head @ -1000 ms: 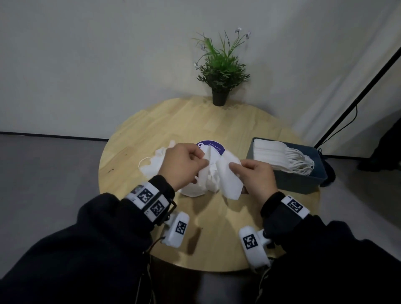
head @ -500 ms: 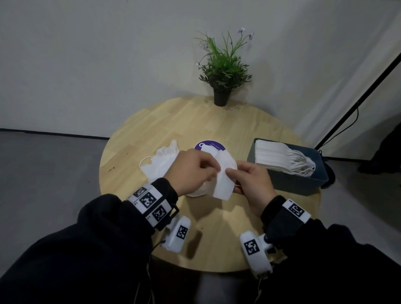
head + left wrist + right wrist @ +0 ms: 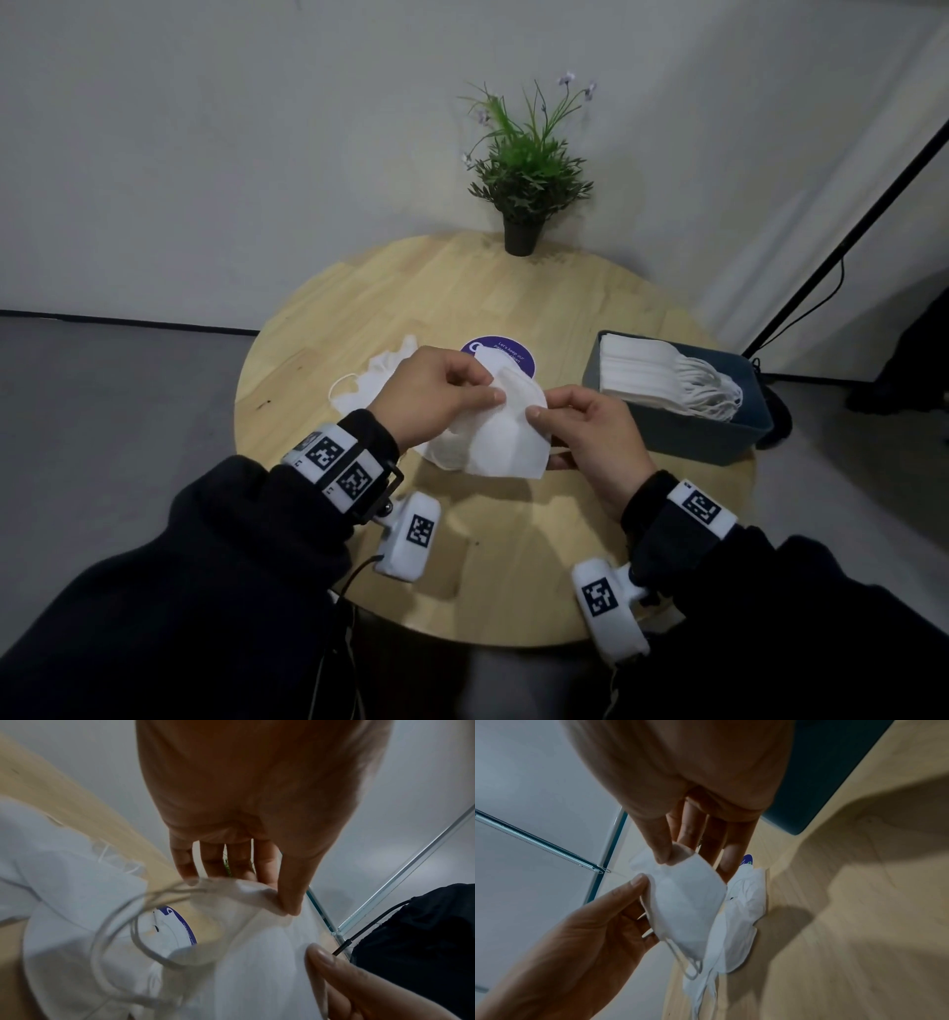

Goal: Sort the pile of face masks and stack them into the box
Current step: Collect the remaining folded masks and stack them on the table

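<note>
Mask now folded flat, pinched between left hand and right hand, above pile

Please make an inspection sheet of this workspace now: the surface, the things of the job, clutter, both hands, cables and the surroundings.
Surface: round wooden table, with a purple round sticker near its middle.
Job's things: one white face mask lifted over the table; loose pile of masks lying behind the left hand; grey box on the right, with a stack of masks inside, ear loops toward the far right.
Clutter: potted plant at the far edge.
Hands: left hand pinches the lifted mask's top edge; right hand pinches the same edge beside it.
Cables: thin black cable hanging along the black pole.
Surroundings: grey wall, grey floor.
</note>
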